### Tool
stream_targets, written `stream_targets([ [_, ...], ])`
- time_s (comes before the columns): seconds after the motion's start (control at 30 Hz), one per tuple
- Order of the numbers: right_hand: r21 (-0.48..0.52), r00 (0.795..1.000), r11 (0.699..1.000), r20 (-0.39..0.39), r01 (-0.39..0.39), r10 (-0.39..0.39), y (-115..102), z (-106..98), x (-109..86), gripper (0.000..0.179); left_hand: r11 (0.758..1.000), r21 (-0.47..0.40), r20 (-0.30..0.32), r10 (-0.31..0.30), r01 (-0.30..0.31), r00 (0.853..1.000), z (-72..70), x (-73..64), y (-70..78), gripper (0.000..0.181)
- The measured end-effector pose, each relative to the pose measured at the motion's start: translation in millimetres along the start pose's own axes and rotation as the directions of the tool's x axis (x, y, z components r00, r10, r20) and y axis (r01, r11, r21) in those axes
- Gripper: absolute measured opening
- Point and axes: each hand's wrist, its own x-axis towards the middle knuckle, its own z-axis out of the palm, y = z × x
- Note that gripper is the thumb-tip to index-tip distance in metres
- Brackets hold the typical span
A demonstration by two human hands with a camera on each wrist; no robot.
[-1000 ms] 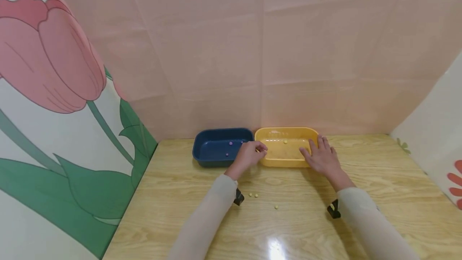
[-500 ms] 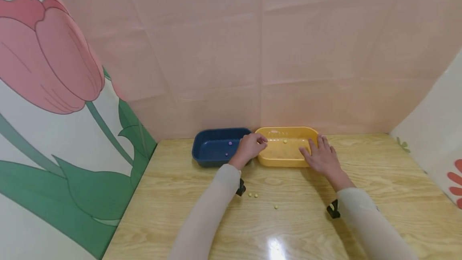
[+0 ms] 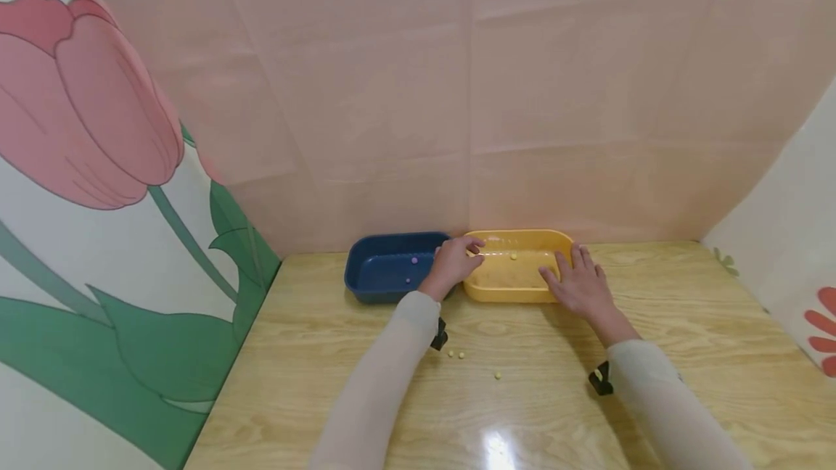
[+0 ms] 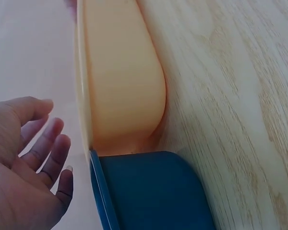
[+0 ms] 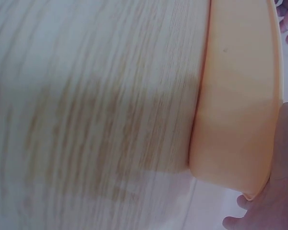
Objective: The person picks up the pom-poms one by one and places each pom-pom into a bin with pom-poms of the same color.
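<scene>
My left hand (image 3: 455, 261) hovers where a dark blue tray (image 3: 362, 296) and a yellow tray (image 3: 503, 295) meet. Its thumb and index finger stand apart in the head view, and the left wrist view shows loosely bent fingers (image 4: 48, 153) with nothing visible between them. My right hand (image 3: 581, 287) rests with spread fingers over the right end rim of the yellow tray. A small yellow ball (image 3: 513, 257) lies inside that tray. Inside the blue one, a purple ball (image 3: 414, 260) and a smaller purple ball (image 3: 408, 281) show; my left hand covers its right end.
On the wooden table (image 3: 281, 383), in front of the trays, lie three small yellow balls, the nearest one (image 3: 498, 376) apart from the other two. A pink sheet (image 3: 366, 93) rises right behind the trays. A tulip-printed panel (image 3: 163, 296) borders the left side.
My left hand has risen slightly and moved a bit away from me, its thumb and index finger parting. It now hides a purple ball in the blue tray. My right hand stays in place.
</scene>
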Motion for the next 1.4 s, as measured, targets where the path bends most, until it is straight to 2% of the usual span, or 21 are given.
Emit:
stream_targets([
  [0.1,-0.007,1.000,1.000,-0.010,0.000,0.000,-1,1,0.6,0.083,1.000,-0.005,-0.003,-0.006,0.006,1.000,-3.3,-2.0,-1.0,0.028],
  [0.37,0.001,1.000,1.000,-0.026,0.000,0.000,-2,-1,-0.4,0.083,0.999,-0.034,-0.018,0.006,-0.007,1.000,-12.6,-8.1,-5.5,0.023],
  [0.73,-0.007,1.000,1.000,-0.018,0.011,-0.011,2,1,2.8,0.083,0.998,0.013,-0.039,0.060,-0.060,0.997,-20.9,-18.6,-17.0,0.022],
  [0.97,0.003,1.000,1.000,-0.007,0.011,-0.011,1,1,3.2,0.084,0.994,-0.003,-0.028,0.112,-0.112,0.993,-27.7,-34.7,-22.7,0.021],
  [1.2,0.004,1.000,1.000,-0.015,0.009,-0.009,1,2,2.4,0.083,0.991,-0.022,-0.045,0.131,-0.132,0.990,-34.6,-53.2,-26.8,0.021],
  [1.4,0.002,1.000,1.000,-0.006,0.006,-0.006,2,4,2.6,0.084,0.987,-0.022,-0.006,0.161,-0.161,0.987,-37.0,-66.2,-31.8,0.028],
])
